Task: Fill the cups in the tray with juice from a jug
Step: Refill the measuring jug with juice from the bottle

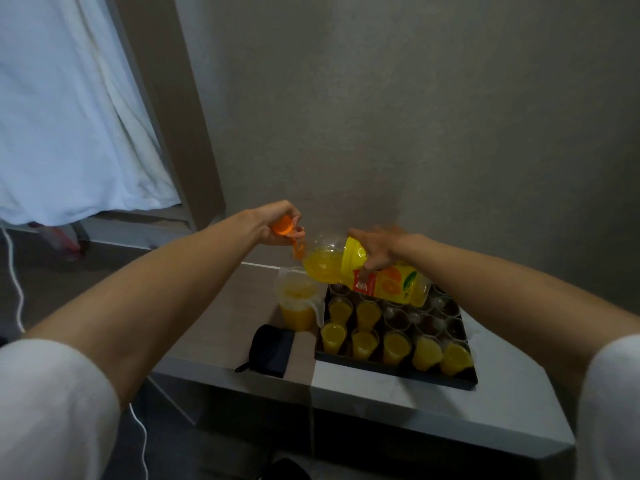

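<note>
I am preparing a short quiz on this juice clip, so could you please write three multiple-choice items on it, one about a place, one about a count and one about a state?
1. Where does the jug stand?
A. Inside the tray
B. On the table, just left of the tray
C. On the floor

2. How many cups in the tray's nearest row hold juice?
A. Two
B. Five
C. None

3. What is the state of the juice bottle?
A. Upright and capped
B. Lying on the table
C. Held tilted, cap off

Answers:
1 B, the jug sits on the table against the tray's left edge.
2 B, five yellow-filled cups line the near row.
3 C, the right hand grips the bottle tilted toward the jug, while the left hand holds the orange cap.
</note>
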Tool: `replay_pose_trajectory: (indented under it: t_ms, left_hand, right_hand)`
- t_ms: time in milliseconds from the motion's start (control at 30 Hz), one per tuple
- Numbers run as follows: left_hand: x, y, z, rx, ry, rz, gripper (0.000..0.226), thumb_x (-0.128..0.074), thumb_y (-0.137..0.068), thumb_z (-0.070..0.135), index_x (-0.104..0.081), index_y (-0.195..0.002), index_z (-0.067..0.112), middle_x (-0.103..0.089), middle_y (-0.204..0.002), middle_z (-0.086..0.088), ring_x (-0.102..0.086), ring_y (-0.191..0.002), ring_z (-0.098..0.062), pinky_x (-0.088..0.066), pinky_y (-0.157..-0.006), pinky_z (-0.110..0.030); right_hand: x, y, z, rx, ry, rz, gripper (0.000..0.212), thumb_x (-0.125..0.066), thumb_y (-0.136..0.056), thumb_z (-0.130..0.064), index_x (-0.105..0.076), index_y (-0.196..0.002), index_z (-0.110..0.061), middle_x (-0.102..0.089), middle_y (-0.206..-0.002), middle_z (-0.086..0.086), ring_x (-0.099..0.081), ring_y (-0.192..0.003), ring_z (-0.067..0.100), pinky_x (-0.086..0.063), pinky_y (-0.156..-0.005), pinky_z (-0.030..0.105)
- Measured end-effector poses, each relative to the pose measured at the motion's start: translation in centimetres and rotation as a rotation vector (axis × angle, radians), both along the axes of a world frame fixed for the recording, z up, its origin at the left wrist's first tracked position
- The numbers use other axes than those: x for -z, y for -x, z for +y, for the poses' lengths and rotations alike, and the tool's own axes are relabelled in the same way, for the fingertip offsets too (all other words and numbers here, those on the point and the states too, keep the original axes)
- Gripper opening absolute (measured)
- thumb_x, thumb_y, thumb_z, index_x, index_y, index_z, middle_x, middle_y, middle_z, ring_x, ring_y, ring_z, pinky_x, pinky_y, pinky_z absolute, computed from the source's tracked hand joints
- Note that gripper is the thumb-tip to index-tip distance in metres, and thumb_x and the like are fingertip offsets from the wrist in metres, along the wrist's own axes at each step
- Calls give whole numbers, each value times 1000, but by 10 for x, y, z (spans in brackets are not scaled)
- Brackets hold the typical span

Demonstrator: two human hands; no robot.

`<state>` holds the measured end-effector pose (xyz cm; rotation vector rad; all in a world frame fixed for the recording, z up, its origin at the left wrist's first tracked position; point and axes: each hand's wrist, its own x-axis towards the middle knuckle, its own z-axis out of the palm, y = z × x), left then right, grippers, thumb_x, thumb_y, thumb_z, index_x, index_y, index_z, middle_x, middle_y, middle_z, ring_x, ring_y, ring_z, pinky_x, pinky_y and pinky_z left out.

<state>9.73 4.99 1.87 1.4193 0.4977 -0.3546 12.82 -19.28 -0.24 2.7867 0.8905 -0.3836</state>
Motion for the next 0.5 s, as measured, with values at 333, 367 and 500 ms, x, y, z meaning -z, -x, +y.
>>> replay_pose_trajectory:
  t_ms: [333, 367, 500]
  left_hand:
    - [1, 1, 21, -61, -15, -24, 27, -34, -80, -8, -42, -60, 7, -44, -71, -10, -53, -65, -19, -55, -59, -22]
    - [-1, 2, 22, -58, -17, -30, 25, -34, -76, -9, -42, -60, 8, -43, -70, -10, -52, -62, -19, -53, -56, -21]
    - [-7, 3, 23, -38, 28, -75, 14, -40, -54, -4, -40, -59, 9, -39, -69, -9, -45, -56, -20, -45, -63, -26]
  right_hand:
    - [25, -8, 17, -11, -76, -17, 115, -82, -73, -64, -16, -160, -28, -55, -147, 13, -58, -125, 38, -52, -92, 42]
    - [27, -9, 18, -11, -83, -19, 116, -82, -73, -64, -15, -161, -28, -54, -148, 13, -58, -126, 38, -53, -94, 43]
    - [30, -15, 25, -11, -88, -22, 121, -80, -73, -68, -9, -162, -29, -51, -151, 12, -56, -130, 38, -52, -99, 45]
